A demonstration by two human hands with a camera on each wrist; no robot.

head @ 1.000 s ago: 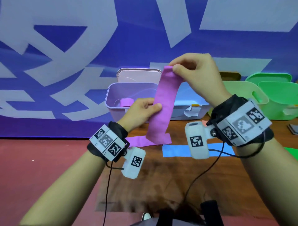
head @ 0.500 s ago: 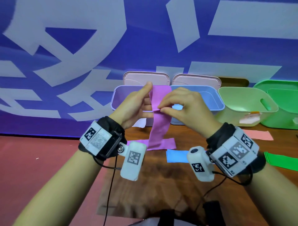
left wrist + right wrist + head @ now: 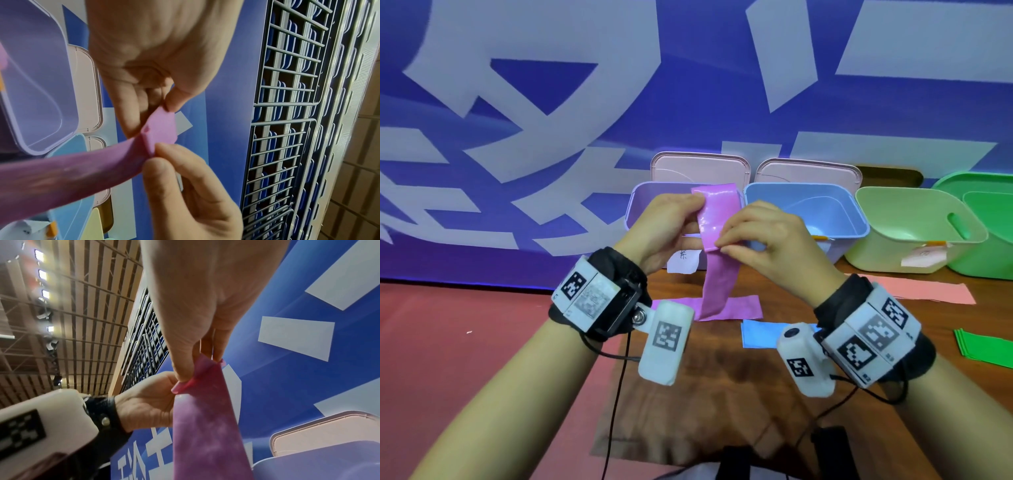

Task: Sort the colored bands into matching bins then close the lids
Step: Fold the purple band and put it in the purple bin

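A long purple band [image 3: 717, 219] hangs upright in front of the purple bin [image 3: 640, 205], its lower end reaching the wooden table. My left hand [image 3: 697, 205] pinches the band's top edge between thumb and fingers. My right hand [image 3: 722, 245] pinches a fold lower down on the band. In the left wrist view the left hand [image 3: 166, 107] and the other hand's fingertips [image 3: 156, 155] hold the folded end of the band [image 3: 72, 172]. In the right wrist view the right hand [image 3: 185, 378] pinches the band [image 3: 205, 426] at its top.
Beside the purple bin stand a blue bin [image 3: 808, 205], a light green bin [image 3: 911, 222] and a darker green bin [image 3: 989, 205], with lids [image 3: 698, 171] propped behind. On the table [image 3: 688, 394] lie a purple strip [image 3: 746, 305], a blue band [image 3: 756, 334], a pink band [image 3: 928, 291] and a green band [image 3: 983, 346].
My right hand has come down from high above the bins to meet the left hand. The band's top is now folded over, and both hands pinch it close together.
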